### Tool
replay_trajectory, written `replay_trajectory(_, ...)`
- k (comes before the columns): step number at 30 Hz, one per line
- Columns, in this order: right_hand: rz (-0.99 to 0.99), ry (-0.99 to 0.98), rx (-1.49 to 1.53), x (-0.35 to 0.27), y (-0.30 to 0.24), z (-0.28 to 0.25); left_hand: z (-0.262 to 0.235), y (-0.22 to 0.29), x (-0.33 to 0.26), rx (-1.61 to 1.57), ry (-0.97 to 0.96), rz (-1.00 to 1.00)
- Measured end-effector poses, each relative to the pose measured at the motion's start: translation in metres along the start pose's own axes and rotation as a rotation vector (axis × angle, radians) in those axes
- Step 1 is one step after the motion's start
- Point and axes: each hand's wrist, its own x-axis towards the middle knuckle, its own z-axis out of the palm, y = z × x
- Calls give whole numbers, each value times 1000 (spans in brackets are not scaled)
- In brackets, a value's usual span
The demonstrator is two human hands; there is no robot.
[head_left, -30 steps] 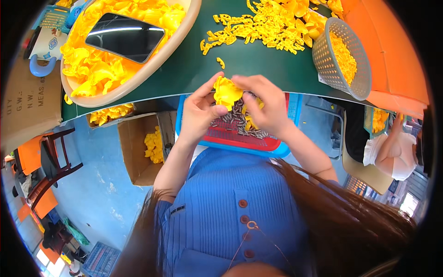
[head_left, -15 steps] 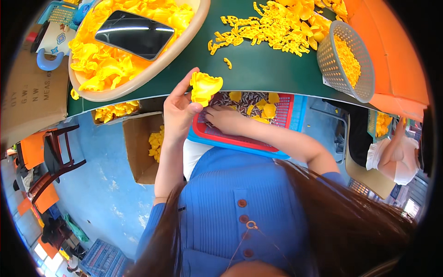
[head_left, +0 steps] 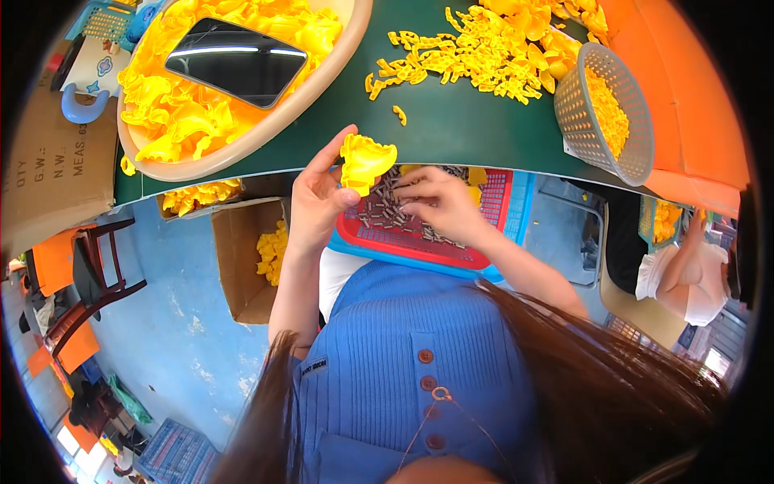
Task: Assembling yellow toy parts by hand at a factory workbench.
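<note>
My left hand [head_left: 316, 202] is raised at the bench edge, its thumb and fingers closed on a curved, glossy yellow plastic piece [head_left: 367, 164] with a wavy rim. To its right, my right hand [head_left: 442, 206] is over a red plastic basket [head_left: 472, 256], palm down. Its fingers are slightly bent and apart, pointing left among many small metal pins [head_left: 383, 211]; I see nothing held in them. Some yellow pieces [head_left: 477, 177] lie in the basket behind that hand, partly hidden by it. The red basket sits in a blue tray [head_left: 516, 230] at my lap.
A beige tub [head_left: 339, 81] of yellow pieces, with a black phone [head_left: 235, 62] on top, stands on the green bench [head_left: 476, 133]. Small yellow parts [head_left: 476, 60] are heaped beyond, beside a grey basket [head_left: 571, 109]. A cardboard box [head_left: 234, 266] stands lower left; another person [head_left: 685, 274] sits at right.
My right hand has moved right and lifted from the pins, its fingers now more visible. The pins and yellow pieces in the basket are shifted. My left hand still holds the yellow piece, slightly lower.
</note>
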Motion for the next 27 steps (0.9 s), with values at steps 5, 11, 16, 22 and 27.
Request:
replay_trajectory(5, 88, 172, 617, 8, -56, -54, 17, -4, 1, -145, -136, -68)
replay_trajectory(11, 166, 126, 703, 18, -61, -66, 37, -4, 3, -100, -190, -94)
replay_trajectory(16, 137, 138, 667, 20, -63, -66, 41, 1, 1, -98, -181, -84)
replay_trajectory(22, 90, 149, 557, 22, -62, -69, 39, -1, 2, -106, -201, -113)
replay_trajectory(27, -1, 133, 362, 23, -60, -73, 35, -8, 3, -150, -177, -105)
